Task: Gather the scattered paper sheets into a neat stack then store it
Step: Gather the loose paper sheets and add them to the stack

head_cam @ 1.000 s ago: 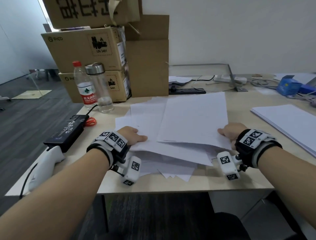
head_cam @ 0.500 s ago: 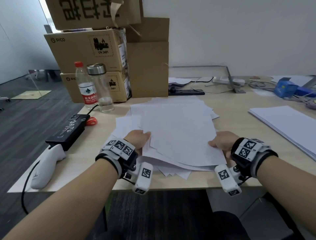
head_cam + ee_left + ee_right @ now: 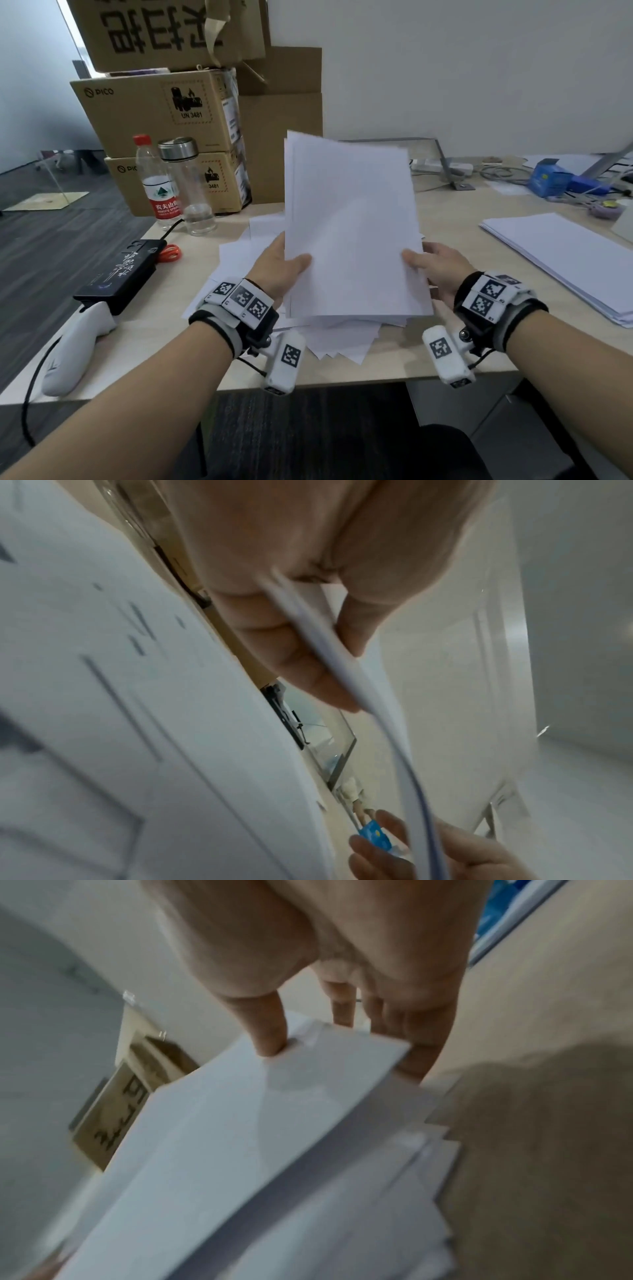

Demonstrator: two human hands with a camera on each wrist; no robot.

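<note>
A bundle of white paper sheets (image 3: pixel 352 222) stands nearly upright above the desk, its lower edge over the loose sheets (image 3: pixel 342 337) still fanned out beneath. My left hand (image 3: pixel 291 265) grips the bundle's lower left side, thumb in front and fingers behind. My right hand (image 3: pixel 424 260) grips the lower right side the same way. In the left wrist view the left hand (image 3: pixel 308 642) pinches the bundle's edge (image 3: pixel 342 664). The right wrist view shows the thumb (image 3: pixel 270 1031) pressing on the bundle (image 3: pixel 240 1123), with the loose sheets (image 3: pixel 377 1204) below.
A separate neat paper stack (image 3: pixel 565 260) lies at the right. Cardboard boxes (image 3: pixel 164 113), a water bottle (image 3: pixel 159 185) and a glass flask (image 3: pixel 191 185) stand at the back left. A black box (image 3: pixel 120 270), orange scissors (image 3: pixel 169 253) and a white controller (image 3: pixel 75 346) lie left; a blue box (image 3: pixel 548 178) is at the back right.
The hands slid the sheets together on the desk, then gripped a bundle and raised it from flat to nearly upright. Several sheets stayed on the desk.
</note>
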